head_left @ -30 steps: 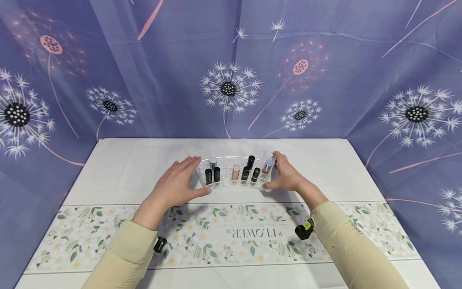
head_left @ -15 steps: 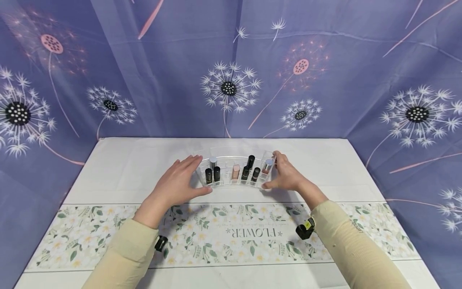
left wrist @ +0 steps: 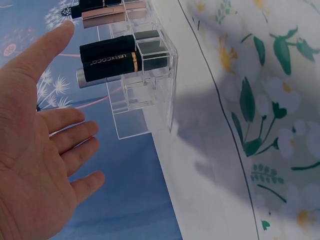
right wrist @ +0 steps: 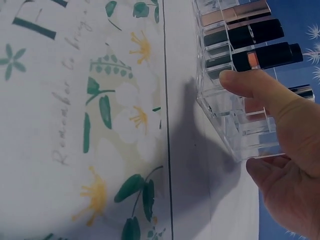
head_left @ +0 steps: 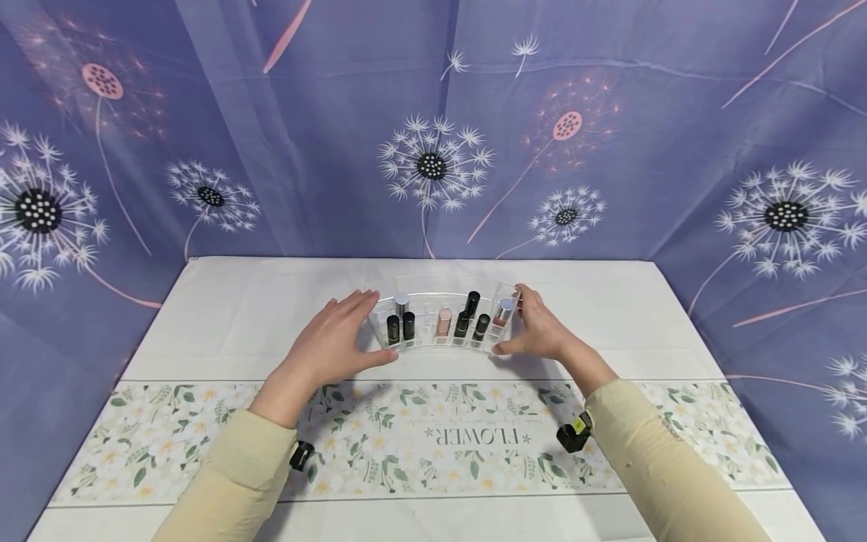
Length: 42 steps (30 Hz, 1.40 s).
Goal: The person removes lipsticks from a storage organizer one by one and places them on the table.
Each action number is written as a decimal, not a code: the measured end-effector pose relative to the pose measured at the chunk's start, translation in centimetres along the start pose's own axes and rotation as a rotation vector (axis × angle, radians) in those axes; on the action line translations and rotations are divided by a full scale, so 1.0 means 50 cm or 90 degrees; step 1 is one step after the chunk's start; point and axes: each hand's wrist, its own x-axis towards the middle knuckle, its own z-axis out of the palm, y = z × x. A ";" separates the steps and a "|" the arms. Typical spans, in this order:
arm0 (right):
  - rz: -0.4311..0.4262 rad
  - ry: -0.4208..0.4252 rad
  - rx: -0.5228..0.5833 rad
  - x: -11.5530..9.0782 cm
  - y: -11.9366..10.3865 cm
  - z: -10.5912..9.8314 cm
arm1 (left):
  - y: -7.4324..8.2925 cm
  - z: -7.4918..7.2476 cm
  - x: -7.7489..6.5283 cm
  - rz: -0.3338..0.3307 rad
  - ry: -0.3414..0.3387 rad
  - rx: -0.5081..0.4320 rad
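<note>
A clear, curved lipstick organizer [head_left: 427, 292] stands on the white tablecloth with several lipsticks upright in its slots. Black tubes [head_left: 409, 326] are on both sides of a pink tube [head_left: 443, 322]. One silver-topped tube [head_left: 402, 303] is at the back left, another silver-capped tube [head_left: 503, 310] at the right end. My right hand [head_left: 538, 327] grips that right end, thumb in front and fingers behind. Beside the left end is my left hand [head_left: 332, 339], fingers extended and thumb spread. The left wrist view shows this palm [left wrist: 35, 160] apart from the organizer [left wrist: 132, 122].
A floral runner printed with FLOWER [head_left: 481, 436] crosses the table in front of the organizer. Purple dandelion-print cloth [head_left: 325, 150] hangs behind and on both sides. Small black devices sit under the left wrist [head_left: 301, 455] and right wrist [head_left: 574, 433].
</note>
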 end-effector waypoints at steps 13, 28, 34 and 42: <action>0.015 0.012 0.022 -0.004 0.003 0.008 | -0.005 0.001 -0.002 0.012 0.013 -0.004; -0.005 0.016 0.084 -0.004 0.011 0.015 | 0.003 0.006 0.002 0.015 0.014 -0.028; -0.012 0.023 0.095 -0.002 0.014 0.019 | 0.004 0.010 0.002 -0.001 0.020 -0.045; -0.019 0.030 0.090 -0.003 0.015 0.019 | 0.011 0.013 0.009 -0.034 0.015 -0.074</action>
